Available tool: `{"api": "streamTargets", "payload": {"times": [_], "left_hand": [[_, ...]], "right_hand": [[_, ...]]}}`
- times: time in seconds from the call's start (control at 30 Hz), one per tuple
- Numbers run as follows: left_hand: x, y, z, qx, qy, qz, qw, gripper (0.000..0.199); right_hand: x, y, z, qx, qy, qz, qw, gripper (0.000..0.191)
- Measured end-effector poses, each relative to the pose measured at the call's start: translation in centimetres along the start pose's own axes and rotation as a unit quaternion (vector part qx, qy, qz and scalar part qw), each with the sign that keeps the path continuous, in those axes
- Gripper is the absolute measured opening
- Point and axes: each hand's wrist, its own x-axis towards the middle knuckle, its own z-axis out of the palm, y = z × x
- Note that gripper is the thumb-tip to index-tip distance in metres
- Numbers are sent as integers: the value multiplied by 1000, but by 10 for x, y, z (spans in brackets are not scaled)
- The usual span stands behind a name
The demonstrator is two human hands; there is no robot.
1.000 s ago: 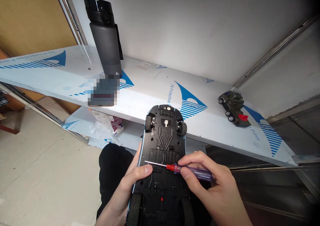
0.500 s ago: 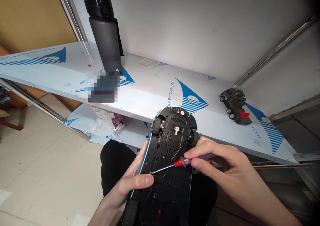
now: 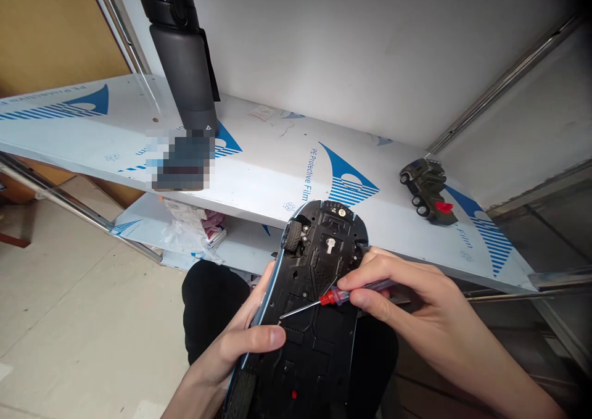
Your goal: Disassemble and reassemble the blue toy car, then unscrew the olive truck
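inspection of the scene, left to right. at 10 o'clock from the car stands a matte black water bottle (image 3: 181,61), upright on a white shelf panel (image 3: 277,181) with blue-printed protective film. just below the bottle lies a pixelated object (image 3: 180,160), too blurred to identify. on the lower shelf, at 9 o'clock, sits a clear plastic bag (image 3: 185,234). a black-trousered knee (image 3: 213,302) lies below that. the left hand (image 3: 240,345) clamps the left edge of an upturned toy car (image 3: 319,283), thumb across its black underside; the car is held above the lap, its nose over the shelf edge. the right hand (image 3: 416,295), apart from the left, pinches a purple-handled screwdriver (image 3: 337,295) with a red collar, its tip on the chassis just above the left thumb. at 2 o'clock, a toy military truck (image 3: 428,190) rests on the shelf.
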Motion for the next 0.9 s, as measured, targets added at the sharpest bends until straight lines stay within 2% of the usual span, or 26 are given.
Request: {"api": "streamTargets", "payload": {"times": [0.1, 0.3, 0.6, 0.77, 0.9], "left_hand": [[0, 0, 1, -1, 0, -3, 1000, 110], [-1, 7, 18, -1, -11, 3, 1000, 111], [0, 11, 23, 9, -7, 5, 1000, 106], [-3, 16, 26, -1, 25, -16, 1000, 103], [0, 13, 26, -19, 28, 4, 999, 105]], "right_hand": [[-1, 0, 0, -6, -7, -7, 1000, 8], [-5, -1, 0, -14, -12, 4, 1000, 11], [4, -10, -7, -35, -55, 37, 997, 17], [5, -9, -6, -26, -52, 45, 997, 15], [5, -6, -4, -13, -22, 36, 999, 13]]}}
